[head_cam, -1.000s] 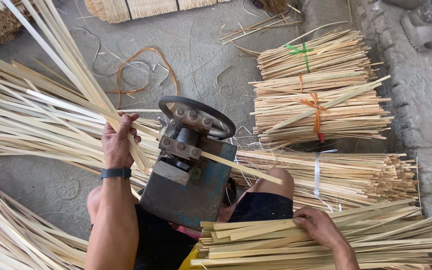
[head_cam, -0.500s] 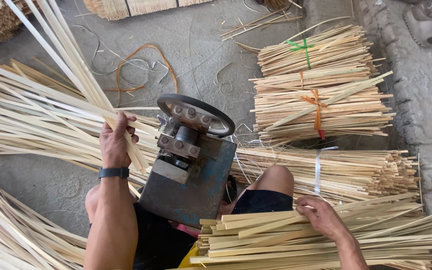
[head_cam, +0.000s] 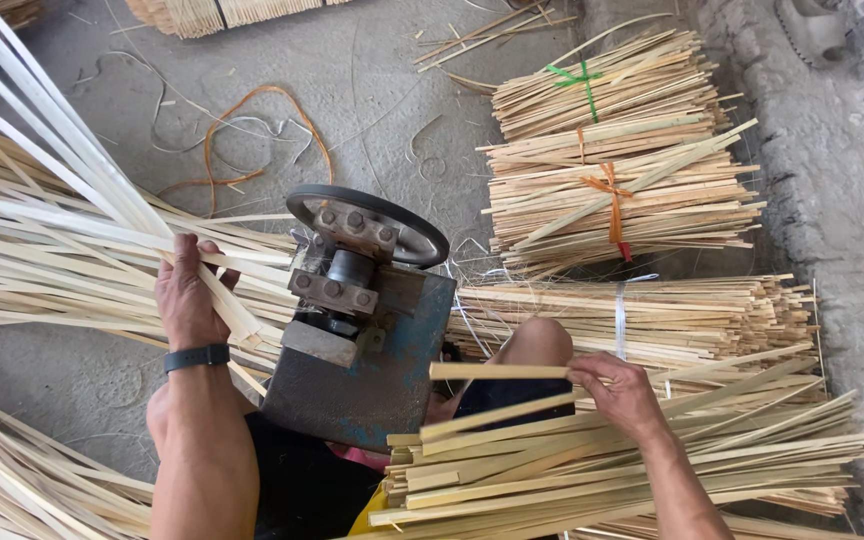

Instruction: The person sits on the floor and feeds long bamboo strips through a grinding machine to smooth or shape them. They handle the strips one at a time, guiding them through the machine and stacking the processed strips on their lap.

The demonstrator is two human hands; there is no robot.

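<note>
Right hand (head_cam: 620, 392) pinching one bamboo stick (head_cam: 497, 371).
Left hand (head_cam: 189, 295) wrapped around long thin strips (head_cam: 72, 165), just beside blue machine (head_cam: 357, 375) with black wheel (head_cam: 367, 225).

right hand (head_cam: 620, 392) now lifting one bamboo strip (head_cam: 497, 371) off the pile (head_cam: 602, 470)

Bamboo strips (head_cam: 592, 460): pale, dry wood, matt & smooth. Splitter machine (head_cam: 357, 340): dull metal w/ worn blue paint, rusty bolts. Floor (head_cam: 402, 110): rough grey concrete. Wristband (head_cam: 196, 357): black, matt, looks like rubber.
</note>
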